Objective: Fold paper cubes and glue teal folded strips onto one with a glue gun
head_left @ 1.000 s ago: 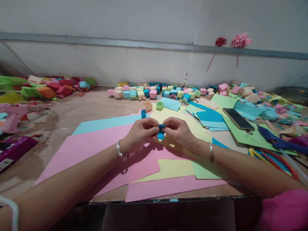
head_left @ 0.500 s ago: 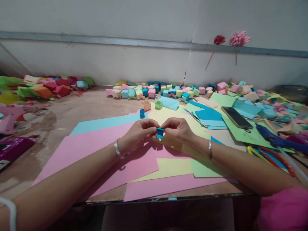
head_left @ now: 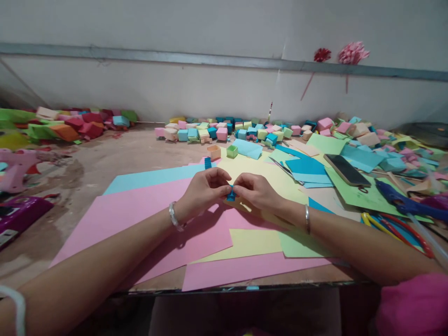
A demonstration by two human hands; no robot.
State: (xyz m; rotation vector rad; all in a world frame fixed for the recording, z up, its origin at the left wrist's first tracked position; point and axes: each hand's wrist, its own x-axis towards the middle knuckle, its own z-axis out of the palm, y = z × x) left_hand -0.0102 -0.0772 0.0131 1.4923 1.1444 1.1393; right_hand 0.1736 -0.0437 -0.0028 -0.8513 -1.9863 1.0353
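A small piece of folded blue paper (head_left: 231, 196) is pinched between the fingertips of both hands, above the sheets. My left hand (head_left: 206, 187) grips its left side with thumb and forefinger. On the right side, my right hand (head_left: 257, 190) holds it the same way; fingertips cover part of the piece. Just beyond the left hand lies a pleated blue paper strip (head_left: 207, 162). Behind that stand an open peach paper box (head_left: 213, 151) and an open green paper box (head_left: 232, 150). Large pink paper (head_left: 147, 224) spreads under my left forearm.
Many small paper cubes (head_left: 221, 134) line the back. At right are scissors (head_left: 285, 169), a phone (head_left: 346, 170), a blue glue gun (head_left: 402, 200) and red-and-yellow handles (head_left: 388, 226). At left sit a pink glue gun (head_left: 16, 168) and a purple device (head_left: 21, 217).
The fingertips of both hands have closed in on the blue paper, and less of it shows. It looks more folded than before. The view has shifted slightly.
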